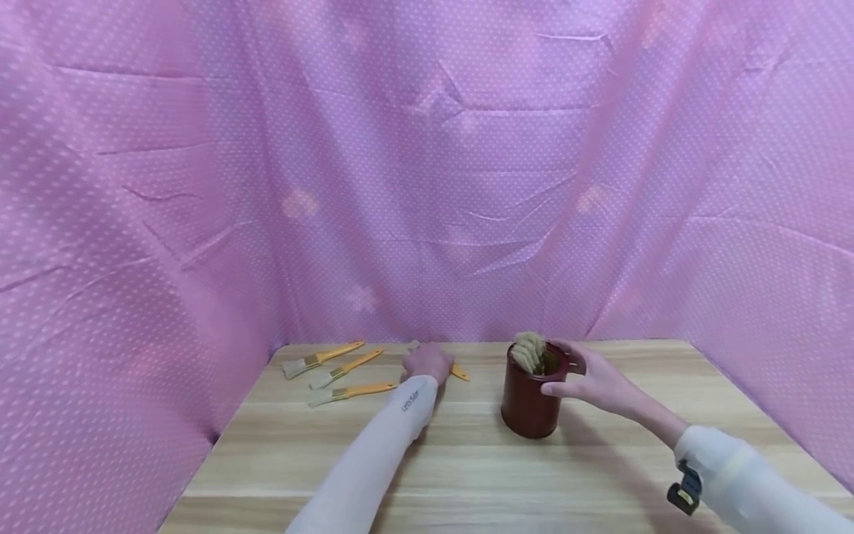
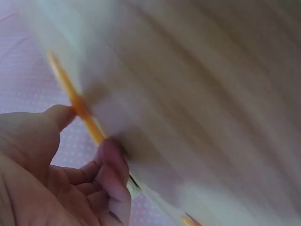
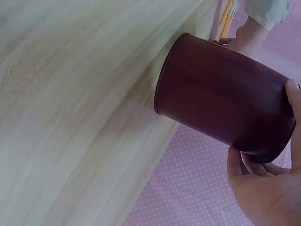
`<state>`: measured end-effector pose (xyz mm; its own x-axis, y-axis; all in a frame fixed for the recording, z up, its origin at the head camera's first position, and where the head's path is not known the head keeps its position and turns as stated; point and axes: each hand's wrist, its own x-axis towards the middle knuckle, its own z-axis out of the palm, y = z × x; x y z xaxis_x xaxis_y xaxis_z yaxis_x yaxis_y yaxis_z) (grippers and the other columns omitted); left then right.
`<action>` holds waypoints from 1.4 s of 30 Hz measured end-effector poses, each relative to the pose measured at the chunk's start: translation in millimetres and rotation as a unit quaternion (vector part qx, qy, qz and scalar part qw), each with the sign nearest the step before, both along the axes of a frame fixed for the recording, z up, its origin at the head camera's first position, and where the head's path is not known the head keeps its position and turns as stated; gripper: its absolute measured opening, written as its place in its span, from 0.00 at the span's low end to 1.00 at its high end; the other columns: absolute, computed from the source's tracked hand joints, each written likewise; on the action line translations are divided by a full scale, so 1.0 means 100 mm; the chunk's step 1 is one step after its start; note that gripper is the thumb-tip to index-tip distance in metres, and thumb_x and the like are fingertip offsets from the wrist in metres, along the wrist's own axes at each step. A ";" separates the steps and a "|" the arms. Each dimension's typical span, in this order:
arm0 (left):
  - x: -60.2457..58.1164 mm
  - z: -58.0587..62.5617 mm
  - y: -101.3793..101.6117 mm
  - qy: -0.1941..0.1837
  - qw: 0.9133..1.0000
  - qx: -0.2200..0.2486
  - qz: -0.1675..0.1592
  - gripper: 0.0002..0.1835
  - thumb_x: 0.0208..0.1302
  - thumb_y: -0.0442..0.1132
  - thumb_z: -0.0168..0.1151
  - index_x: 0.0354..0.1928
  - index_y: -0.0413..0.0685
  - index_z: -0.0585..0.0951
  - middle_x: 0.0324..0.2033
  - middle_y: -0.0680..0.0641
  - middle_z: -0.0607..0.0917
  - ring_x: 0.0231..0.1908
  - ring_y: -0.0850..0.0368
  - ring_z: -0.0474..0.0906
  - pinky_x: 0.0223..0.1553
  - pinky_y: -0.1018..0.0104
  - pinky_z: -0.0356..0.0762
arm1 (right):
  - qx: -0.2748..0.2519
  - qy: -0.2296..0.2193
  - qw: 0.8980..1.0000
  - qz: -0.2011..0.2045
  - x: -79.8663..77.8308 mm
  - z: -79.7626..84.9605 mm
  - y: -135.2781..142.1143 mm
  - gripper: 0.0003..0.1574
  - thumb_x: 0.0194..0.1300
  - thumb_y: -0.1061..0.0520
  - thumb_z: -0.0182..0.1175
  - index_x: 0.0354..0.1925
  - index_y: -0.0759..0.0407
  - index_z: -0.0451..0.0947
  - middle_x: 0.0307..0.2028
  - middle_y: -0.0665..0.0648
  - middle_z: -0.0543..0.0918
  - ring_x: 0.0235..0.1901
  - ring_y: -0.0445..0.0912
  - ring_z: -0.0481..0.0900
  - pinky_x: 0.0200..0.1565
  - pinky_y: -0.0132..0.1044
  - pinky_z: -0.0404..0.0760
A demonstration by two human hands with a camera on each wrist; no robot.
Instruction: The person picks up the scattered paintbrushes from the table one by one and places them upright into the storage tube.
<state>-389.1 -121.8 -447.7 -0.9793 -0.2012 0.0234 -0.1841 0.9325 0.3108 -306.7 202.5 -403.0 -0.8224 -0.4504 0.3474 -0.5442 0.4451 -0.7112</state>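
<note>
Near the far edge of the table, my left hand (image 1: pixel 427 362) reaches over a paintbrush, its orange handle (image 1: pixel 459 372) sticking out on the right. The left wrist view shows thumb and fingers of that hand pinching the orange handle (image 2: pixel 69 87); some pale bristles (image 2: pixel 133 187) peek out below. With my right hand (image 1: pixel 596 380) I hold the upper part of a dark red cylindrical container (image 1: pixel 531 404), thumb on the near side and fingers behind. It stands upright on the table. A thick beige, ridged, rope-like thing (image 1: pixel 528 351) pokes above its rim.
On the left of the wooden table (image 1: pixel 467 475) lie three more paintbrushes with orange handles: a wide one (image 1: pixel 320 360), a middle one (image 1: pixel 347 368) and a near one (image 1: pixel 350 392). Pink dotted cloth (image 1: pixel 434 185) hangs behind and along both sides.
</note>
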 end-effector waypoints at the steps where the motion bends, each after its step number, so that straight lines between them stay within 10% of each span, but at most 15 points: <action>1: 0.02 0.02 0.00 0.003 1.000 0.004 -0.002 0.19 0.66 0.50 0.62 0.24 0.43 0.82 0.30 0.42 0.84 0.30 0.48 0.78 0.40 0.50 0.77 | -0.001 -0.001 1.000 0.001 -0.01 -0.01 -0.01 0.52 0.57 0.43 0.78 0.72 0.58 0.67 0.63 0.60 0.77 0.60 0.59 0.77 0.60 0.56 0.75; 9: 0.18 0.15 -0.06 -0.024 0.993 0.107 -0.036 0.08 0.58 0.35 0.70 0.33 0.43 0.78 0.26 0.45 0.79 0.21 0.51 0.76 0.27 0.58 0.74 | -0.023 -0.004 1.000 0.001 -0.07 -0.04 -0.05 0.53 0.57 0.47 0.78 0.72 0.62 0.65 0.64 0.63 0.76 0.59 0.62 0.77 0.58 0.56 0.76; 21: 0.19 0.14 -0.29 -0.059 0.978 0.188 -0.069 0.15 0.58 0.36 0.69 0.18 0.49 0.73 0.20 0.48 0.80 0.19 0.56 0.76 0.19 0.67 0.76 | -0.034 -0.012 0.999 -0.005 -0.11 -0.06 -0.08 0.54 0.57 0.47 0.78 0.73 0.63 0.63 0.65 0.65 0.74 0.61 0.63 0.76 0.59 0.59 0.75; 27: 0.28 0.14 -0.39 -0.062 0.953 0.283 -0.085 0.13 0.59 0.34 0.67 0.19 0.47 0.75 0.17 0.49 0.76 0.17 0.57 0.72 0.19 0.67 0.72 | -0.033 -0.005 0.999 -0.005 -0.12 -0.07 -0.11 0.54 0.58 0.46 0.77 0.73 0.64 0.63 0.66 0.65 0.73 0.60 0.63 0.76 0.59 0.57 0.76; 33: 0.40 0.21 -0.41 -0.016 0.913 0.381 -0.146 0.06 0.67 0.34 0.65 0.42 0.37 0.81 0.34 0.44 0.83 0.32 0.52 0.80 0.35 0.59 0.83 | -0.042 -0.007 0.999 -0.007 -0.16 -0.10 -0.15 0.54 0.58 0.46 0.78 0.73 0.63 0.63 0.66 0.64 0.74 0.60 0.62 0.76 0.59 0.59 0.75; 42: 0.53 0.48 -0.23 0.074 0.883 0.407 -0.220 0.10 0.66 0.34 0.65 0.46 0.38 0.80 0.38 0.44 0.83 0.36 0.48 0.84 0.35 0.60 0.86 | -0.068 -0.006 0.997 -0.024 -0.19 -0.17 -0.28 0.55 0.56 0.46 0.78 0.74 0.61 0.63 0.66 0.64 0.74 0.59 0.63 0.77 0.58 0.61 0.75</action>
